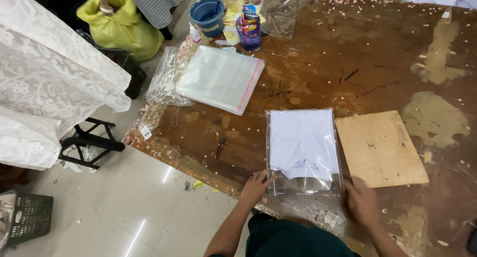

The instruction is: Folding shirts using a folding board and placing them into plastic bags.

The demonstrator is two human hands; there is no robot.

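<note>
Clear bags on a worn brown table

A clear plastic bag (303, 150) holding a folded white garment is seen at the near edge — a stack of clear bags (221, 78), red-edged, lies farther left.

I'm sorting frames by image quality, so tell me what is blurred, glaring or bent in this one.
Head view: the right hand is smeared by motion blur, while the left hand is sharper; ceiling-light glare streaks the floor tiles; the clear bag around the folded white garment shows faint sheen; the wide lens bows the table edge.
</note>
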